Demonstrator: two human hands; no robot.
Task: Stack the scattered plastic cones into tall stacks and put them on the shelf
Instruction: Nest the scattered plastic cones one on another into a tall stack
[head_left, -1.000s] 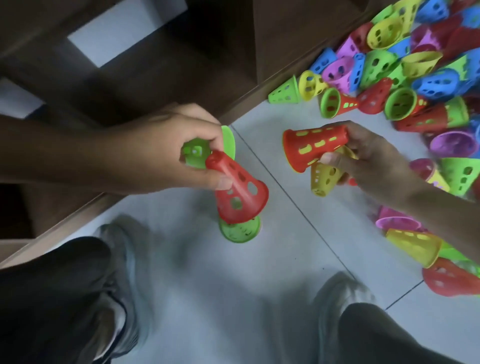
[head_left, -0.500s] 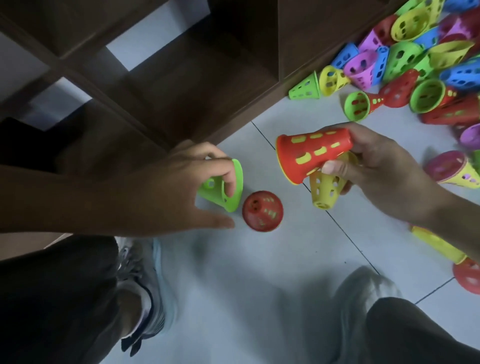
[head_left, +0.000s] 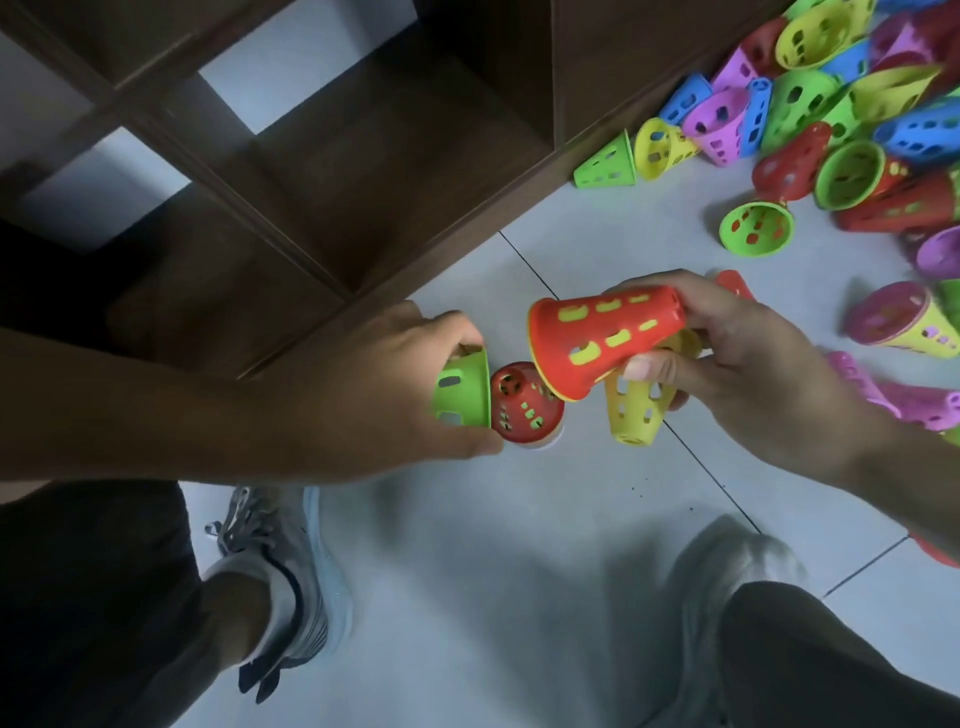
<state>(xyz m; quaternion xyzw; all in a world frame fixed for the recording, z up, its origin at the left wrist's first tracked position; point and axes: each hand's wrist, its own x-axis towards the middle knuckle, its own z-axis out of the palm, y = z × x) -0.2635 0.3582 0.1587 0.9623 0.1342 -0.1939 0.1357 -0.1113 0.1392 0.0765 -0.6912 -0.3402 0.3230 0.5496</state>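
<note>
My left hand (head_left: 395, 400) grips a green cone (head_left: 462, 397) on its side, its wide rim right next to a red cone (head_left: 524, 410) that stands tip-up on the floor over another cone. My right hand (head_left: 727, 374) holds a red cone with a yellow one nested inside (head_left: 602, 338), wide end pointing left just above the standing red cone. The same hand's lower fingers also hold a yellow cone (head_left: 636, 410), wide end down. A pile of loose cones (head_left: 831, 130) in several colours lies at the upper right.
A dark wooden shelf unit (head_left: 363, 156) with open compartments stands on the floor at the upper left, close behind my left hand. My two shoes (head_left: 280, 582) and legs fill the bottom. More cones (head_left: 898, 322) lie on the tile floor (head_left: 493, 571) right of my right hand.
My left hand set the red cone down onto the green cone on the floor, then brought its green cone to the red one's side. My right hand moved its cones left, closer to the stack.
</note>
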